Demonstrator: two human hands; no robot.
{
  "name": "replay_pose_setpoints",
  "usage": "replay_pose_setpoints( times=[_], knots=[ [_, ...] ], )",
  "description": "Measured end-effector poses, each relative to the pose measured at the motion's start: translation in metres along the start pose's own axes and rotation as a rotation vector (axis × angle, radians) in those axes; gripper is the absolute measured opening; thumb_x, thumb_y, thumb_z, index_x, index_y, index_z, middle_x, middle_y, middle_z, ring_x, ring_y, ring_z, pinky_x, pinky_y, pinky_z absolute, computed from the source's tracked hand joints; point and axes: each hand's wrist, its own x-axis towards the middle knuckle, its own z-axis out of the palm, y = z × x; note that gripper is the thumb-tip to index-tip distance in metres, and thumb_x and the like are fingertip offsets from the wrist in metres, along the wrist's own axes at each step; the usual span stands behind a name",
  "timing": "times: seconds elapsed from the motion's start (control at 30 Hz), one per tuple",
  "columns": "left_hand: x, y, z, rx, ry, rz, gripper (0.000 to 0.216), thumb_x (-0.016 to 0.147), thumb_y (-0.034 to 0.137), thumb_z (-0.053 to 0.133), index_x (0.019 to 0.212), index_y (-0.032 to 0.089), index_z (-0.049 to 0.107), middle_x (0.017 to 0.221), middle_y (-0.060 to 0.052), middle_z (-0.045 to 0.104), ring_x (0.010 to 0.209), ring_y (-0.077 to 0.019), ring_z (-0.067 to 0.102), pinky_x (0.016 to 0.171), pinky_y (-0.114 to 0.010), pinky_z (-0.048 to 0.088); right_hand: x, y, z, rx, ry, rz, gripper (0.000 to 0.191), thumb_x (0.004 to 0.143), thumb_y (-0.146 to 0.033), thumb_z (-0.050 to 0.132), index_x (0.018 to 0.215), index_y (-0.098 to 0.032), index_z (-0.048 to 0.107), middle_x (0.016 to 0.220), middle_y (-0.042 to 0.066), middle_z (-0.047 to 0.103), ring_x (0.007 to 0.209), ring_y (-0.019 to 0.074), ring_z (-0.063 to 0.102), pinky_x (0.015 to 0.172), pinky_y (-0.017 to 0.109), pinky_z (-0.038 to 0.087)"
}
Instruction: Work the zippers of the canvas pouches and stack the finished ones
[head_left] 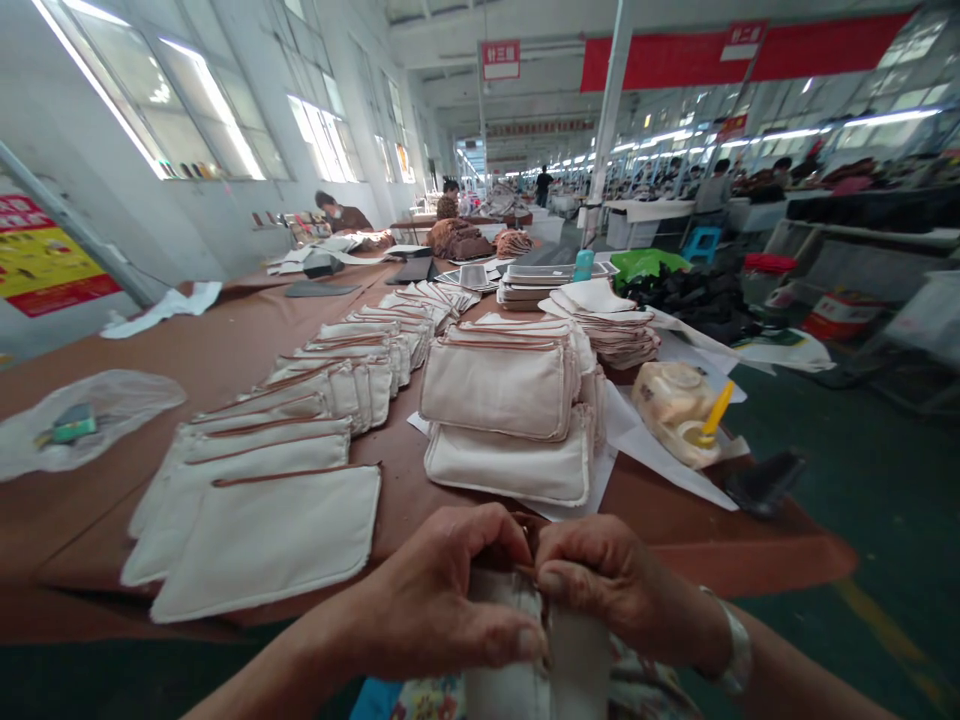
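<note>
Close to my body, just off the table's near edge, both hands grip one off-white fabric pouch [577, 660] with brown trim at its top. My left hand [450, 590] has its thumb across the pouch's front and its fingers curled over the upper edge. My right hand [615, 580] pinches the brown edge beside it, thumb against forefinger. Part of that edge is hidden by my fingers. Ahead lies a stack of similar pouches [495, 390], and to the left a fanned row of pouches [277, 540] with brown zipper edges.
A plastic glue container [667, 405] with a yellow handle stands at the right on white paper. A dark object [766, 482] sits by the table's right edge. At left lies a clear plastic bag [112, 410]. More stacked pieces [600, 320] and a teal bottle [583, 265] are farther back.
</note>
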Motion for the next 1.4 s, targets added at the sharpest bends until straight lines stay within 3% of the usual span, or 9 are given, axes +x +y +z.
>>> replay_pose_setpoints(
  times=[0.17,0.43,0.73,0.93,1.03,1.1,1.17,1.27,1.4],
  knots=[
    [0.006,-0.005,-0.008,-0.001,0.015,-0.099,0.055,0.097,0.055,0.036,0.084,0.012,0.069,0.08,-0.003,0.06,0.073,-0.015,0.049,0.069,-0.022,0.038,-0.001,-0.003,-0.002,-0.005,-0.019,-0.042,0.033,0.094,-0.04,0.053,0.072,-0.015,0.056,0.069,-0.001,0.046,0.064,0.0118,0.039,0.058,0.023,0.032],
    [0.014,-0.021,0.001,-0.258,-0.16,-0.191,0.054,0.084,0.061,0.058,0.061,0.017,0.04,0.058,0.007,0.028,0.053,-0.0077,0.02,0.048,-0.024,0.015,0.0,-0.004,-0.006,-0.025,-0.05,-0.051,0.033,0.093,-0.04,0.053,0.071,-0.015,0.055,0.068,-0.001,0.045,0.063,0.0119,0.04,0.059,0.024,0.033],
    [0.012,-0.032,0.012,-0.225,-0.097,-0.051,0.046,0.088,0.054,0.057,0.065,0.017,0.041,0.063,0.005,0.031,0.056,-0.0089,0.024,0.05,-0.025,0.018,0.002,0.015,-0.004,0.233,-0.06,-0.022,0.038,0.087,-0.047,0.062,0.069,-0.014,0.056,0.066,-0.002,0.043,0.061,0.011,0.036,0.056,0.024,0.028],
    [0.008,-0.036,0.01,-0.196,0.036,0.01,0.053,0.097,0.058,0.034,0.066,0.015,0.046,0.065,0.001,0.039,0.059,-0.011,0.031,0.054,-0.024,0.025,0.002,0.024,-0.006,0.146,0.014,0.004,0.038,0.089,-0.047,0.061,0.074,-0.012,0.061,0.065,-0.002,0.046,0.06,0.0103,0.038,0.055,0.023,0.03],
    [0.005,-0.028,0.009,-0.188,0.039,0.024,0.043,0.093,0.053,0.049,0.073,0.015,0.051,0.067,0.002,0.04,0.06,-0.0109,0.032,0.054,-0.023,0.026,-0.004,0.011,-0.012,-0.032,0.158,-0.007,0.034,0.094,-0.045,0.052,0.102,-0.015,0.066,0.09,0.006,0.063,0.082,0.0175,0.056,0.074,0.027,0.045],
    [0.005,-0.023,0.012,-0.057,0.174,0.061,0.038,0.092,0.047,0.053,0.073,0.015,0.052,0.068,0.001,0.042,0.063,-0.0116,0.036,0.057,-0.023,0.029,-0.011,0.0,-0.016,-0.101,0.267,0.015,0.042,0.097,-0.044,0.048,0.13,-0.02,0.054,0.123,0.012,0.059,0.111,0.0235,0.055,0.094,0.034,0.043],
    [0.007,-0.02,0.016,0.121,0.337,0.11,0.038,0.094,0.044,0.051,0.069,0.015,0.053,0.068,0.0,0.046,0.064,-0.0122,0.04,0.059,-0.023,0.031,-0.017,-0.007,-0.015,-0.069,0.257,0.059,0.061,0.093,-0.047,0.053,0.146,-0.023,0.035,0.137,0.013,0.051,0.122,0.0261,0.051,0.099,0.037,0.043],
    [0.008,-0.019,0.024,0.249,0.424,0.181,0.037,0.094,0.041,0.051,0.067,0.015,0.054,0.064,0.0,0.05,0.06,-0.0122,0.044,0.057,-0.023,0.033,-0.019,0.001,-0.004,-0.108,0.05,0.104,0.073,0.082,-0.042,0.068,0.143,-0.017,0.039,0.12,0.014,0.064,0.102,0.0277,0.063,0.085,0.033,0.051],
    [-0.004,-0.025,0.024,0.17,0.494,0.239,0.038,0.095,0.047,0.046,0.076,0.017,0.061,0.064,-0.003,0.06,0.059,-0.0142,0.053,0.059,-0.022,0.041,-0.011,0.031,0.01,-0.357,-0.045,0.131,0.029,0.085,-0.039,0.06,0.096,-0.014,0.071,0.079,0.005,0.071,0.069,0.0208,0.063,0.063,0.024,0.049]
  ],
)
